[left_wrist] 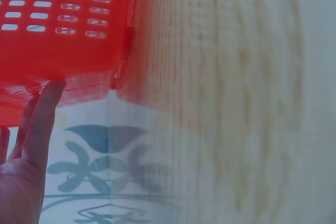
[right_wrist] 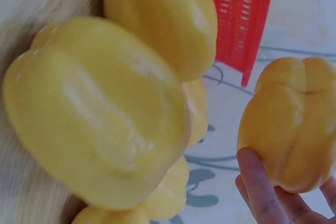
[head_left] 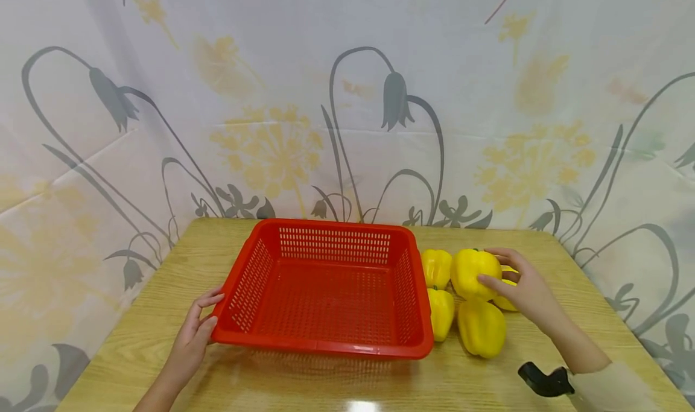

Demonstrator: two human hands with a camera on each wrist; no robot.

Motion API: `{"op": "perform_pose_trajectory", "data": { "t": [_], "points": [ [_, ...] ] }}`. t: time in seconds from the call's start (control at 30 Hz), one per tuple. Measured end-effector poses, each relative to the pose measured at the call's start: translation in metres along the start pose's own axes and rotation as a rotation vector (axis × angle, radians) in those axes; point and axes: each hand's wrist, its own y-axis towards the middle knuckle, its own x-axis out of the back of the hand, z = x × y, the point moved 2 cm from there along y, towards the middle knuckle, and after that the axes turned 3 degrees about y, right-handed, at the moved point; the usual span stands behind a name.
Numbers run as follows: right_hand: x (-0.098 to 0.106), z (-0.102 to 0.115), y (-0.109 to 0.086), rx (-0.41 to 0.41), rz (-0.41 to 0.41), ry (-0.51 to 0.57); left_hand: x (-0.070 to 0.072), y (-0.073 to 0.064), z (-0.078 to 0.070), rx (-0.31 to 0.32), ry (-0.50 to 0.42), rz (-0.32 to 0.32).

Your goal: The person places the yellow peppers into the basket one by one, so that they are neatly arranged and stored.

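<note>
A red plastic basket (head_left: 326, 303) with slotted walls stands on the table. My left hand (head_left: 190, 336) is at its left side near the front corner, thumb and fingers holding the rim. In the left wrist view the left fingers (left_wrist: 39, 129) reach up to the basket's edge (left_wrist: 58, 61). My right hand (head_left: 523, 288) grips a yellow bell pepper (head_left: 473, 273), thumb on its near side and fingers on the far side. In the right wrist view this pepper (right_wrist: 289, 124) is apart from the others. Several more yellow bell peppers (head_left: 482, 327) lie around it.
The peppers sit close against the basket's right wall, one partly hidden behind the right hand. A black curved piece (head_left: 545, 380) juts from the right sleeve. The wooden table (head_left: 146, 339) ends at a flower-patterned curtain (head_left: 260, 98).
</note>
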Motion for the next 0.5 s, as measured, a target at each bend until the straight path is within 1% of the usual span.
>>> {"op": "perform_pose_trajectory", "data": {
  "t": [0.13, 0.27, 0.37, 0.5],
  "points": [
    [-0.009, 0.008, 0.005, -0.006, 0.026, 0.062, -0.001, -0.001, 0.000, 0.001, -0.010, 0.004],
    [-0.017, 0.014, 0.012, -0.034, 0.056, 0.114, -0.002, 0.001, 0.000, -0.007, -0.016, 0.001],
    [-0.022, 0.018, 0.016, -0.040, 0.067, 0.136, -0.002, 0.002, -0.001, -0.022, -0.021, 0.000],
    [-0.029, 0.021, 0.023, -0.023, 0.069, 0.130, -0.002, 0.002, -0.002, -0.030, -0.024, -0.008]
  ]
}}
